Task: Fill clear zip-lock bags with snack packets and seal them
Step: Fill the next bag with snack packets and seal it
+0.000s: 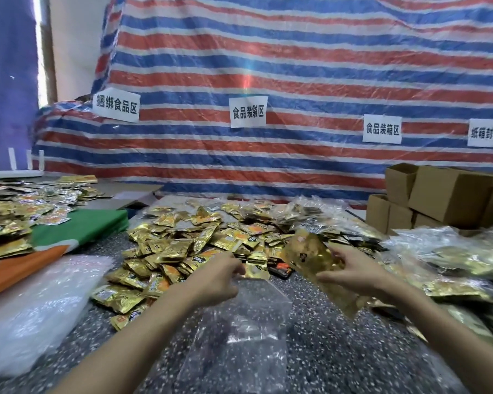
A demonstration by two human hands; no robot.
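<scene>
Across the far side I see a striped tarp [296, 66], and before it the speckled table [339, 351] carries a wide pile of gold snack packets [182, 245]. Near the middle an empty clear zip-lock bag [239, 322] lies on the table, and just right of the pile the right hand [353, 273] grips a blurred bag stuffed with gold packets [310, 260]. The left hand [219, 280] curls its fingers at the pile's near edge; I cannot tell whether it holds a packet.

held bag [319, 268] blurred, rightmost sign [488, 132] cropped
</scene>
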